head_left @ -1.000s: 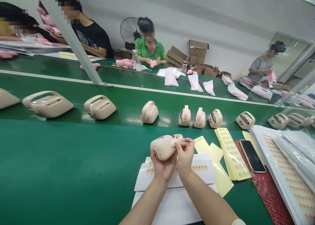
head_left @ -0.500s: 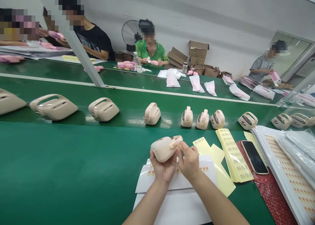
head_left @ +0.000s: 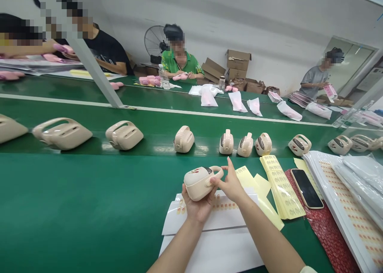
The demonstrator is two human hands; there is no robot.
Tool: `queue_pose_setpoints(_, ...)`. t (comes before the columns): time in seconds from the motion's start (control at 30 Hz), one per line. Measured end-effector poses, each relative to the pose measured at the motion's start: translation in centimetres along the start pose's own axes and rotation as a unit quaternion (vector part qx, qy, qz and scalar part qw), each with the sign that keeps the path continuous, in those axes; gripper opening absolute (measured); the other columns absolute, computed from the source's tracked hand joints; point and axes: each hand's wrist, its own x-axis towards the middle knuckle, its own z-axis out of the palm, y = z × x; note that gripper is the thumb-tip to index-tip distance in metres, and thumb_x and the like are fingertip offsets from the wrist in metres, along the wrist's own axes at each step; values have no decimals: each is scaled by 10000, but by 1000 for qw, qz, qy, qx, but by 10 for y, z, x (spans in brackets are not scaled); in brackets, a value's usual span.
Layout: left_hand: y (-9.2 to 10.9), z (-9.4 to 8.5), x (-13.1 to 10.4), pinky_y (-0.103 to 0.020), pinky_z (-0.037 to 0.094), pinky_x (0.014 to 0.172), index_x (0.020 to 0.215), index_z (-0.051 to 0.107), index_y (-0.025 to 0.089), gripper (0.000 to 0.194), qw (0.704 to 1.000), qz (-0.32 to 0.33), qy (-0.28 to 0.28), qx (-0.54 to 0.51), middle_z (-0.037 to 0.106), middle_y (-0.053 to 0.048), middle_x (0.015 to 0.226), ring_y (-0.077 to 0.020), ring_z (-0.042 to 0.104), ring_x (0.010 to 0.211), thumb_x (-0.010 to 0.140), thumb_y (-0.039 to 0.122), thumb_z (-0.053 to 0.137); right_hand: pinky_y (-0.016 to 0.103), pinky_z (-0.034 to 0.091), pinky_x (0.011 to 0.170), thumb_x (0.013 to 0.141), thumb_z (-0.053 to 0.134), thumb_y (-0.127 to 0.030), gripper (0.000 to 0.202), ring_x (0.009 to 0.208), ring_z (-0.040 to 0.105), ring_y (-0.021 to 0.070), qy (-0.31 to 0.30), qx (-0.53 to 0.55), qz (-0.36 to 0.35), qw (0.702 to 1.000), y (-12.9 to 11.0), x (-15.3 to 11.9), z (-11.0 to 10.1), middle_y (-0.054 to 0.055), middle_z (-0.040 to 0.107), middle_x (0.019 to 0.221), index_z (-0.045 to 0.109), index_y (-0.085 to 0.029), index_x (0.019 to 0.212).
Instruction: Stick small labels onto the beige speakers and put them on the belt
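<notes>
A small beige device with a loop handle, a dark window and a red print on its pale face point(head_left: 196, 179) rests tilted in my left hand point(head_left: 199, 207), whose fingers cup it from below. My right hand point(head_left: 230, 183) has its thumb pressed against the base of the handle. Its index finger points up, apart from the thumb, and no separate item shows in it. Beneath both hands lie white sheets point(head_left: 221, 245) bearing rows of small orange-red stickers point(head_left: 229, 205).
Similar beige devices point(head_left: 184, 139) stand in a row on the green belt point(head_left: 155, 133). To the right lie yellow sticker sheets point(head_left: 283, 189), a phone point(head_left: 306, 189) and a stack of sticker sheets point(head_left: 344, 201). Co-workers across the line handle pink items point(head_left: 181, 77).
My right fingers, pinched at the handle before, have spread, leaving the thumb on its base. The device has turned slightly, so more of the red print shows.
</notes>
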Motion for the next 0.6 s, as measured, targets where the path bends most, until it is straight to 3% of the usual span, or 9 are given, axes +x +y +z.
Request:
queue_pose_setpoints(0.07, 1, -1, 0, -346, 463, 901, 1235, 465, 247, 523, 1000, -9, 6, 29, 625, -69, 1167, -226, 578, 1050, 771, 482, 521, 331, 491, 684, 487, 780, -302, 855, 781, 578, 170, -32, -50, 24, 998, -8, 4, -20, 97, 541, 1109, 428, -201, 1259)
queue_pose_setpoints(0.17, 5, 3, 1, -425, 453, 897, 1199, 496, 285, 528, 988, 7, 30, 153, 656, -42, 1098, -268, 571, 1049, 710, 439, 623, 321, 495, 642, 570, 716, -251, 725, 655, 574, 117, -15, -66, 6, 998, -28, 11, -49, 110, 504, 1180, 445, -220, 1241)
queue_pose_setpoints(0.23, 9, 8, 2, -423, 437, 905, 1177, 517, 295, 636, 947, 42, 38, 315, 663, -27, 1059, -286, 556, 1055, 586, 273, 752, 311, 496, 646, 636, 648, -210, 613, 621, 578, 97, -23, -32, -27, 999, -42, 14, -61, 83, 529, 1151, 460, -244, 1219)
queue_pose_setpoints(0.3, 11, 13, 1, -398, 411, 927, 1160, 539, 290, 811, 888, 69, 34, 454, 640, -30, 1087, -299, 536, 1062, 423, 67, 794, 303, 497, 648, 648, 622, -168, 587, 607, 591, 92, -82, 5, -46, 996, -53, 14, -64, 55, 567, 1082, 465, -252, 1207)
queue_pose_setpoints(0.37, 10, 15, 1, -406, 396, 932, 1144, 555, 295, 889, 844, 65, 20, 533, 598, -40, 1151, -315, 526, 1056, 342, -19, 776, 290, 498, 631, 637, 625, -139, 594, 585, 593, 86, -142, 22, -50, 988, -59, 13, -60, 34, 590, 1011, 469, -247, 1200)
queue_pose_setpoints(0.6, 0, -8, 0, -465, 436, 845, 1257, 416, 312, 917, 756, 9, -56, 652, 495, -105, 1269, -333, 534, 1037, 439, 95, 770, 266, 506, 614, 635, 631, -107, 632, 583, 576, 75, -199, 23, -61, 978, -44, 3, -46, 6, 614, 922, 445, -243, 1224)
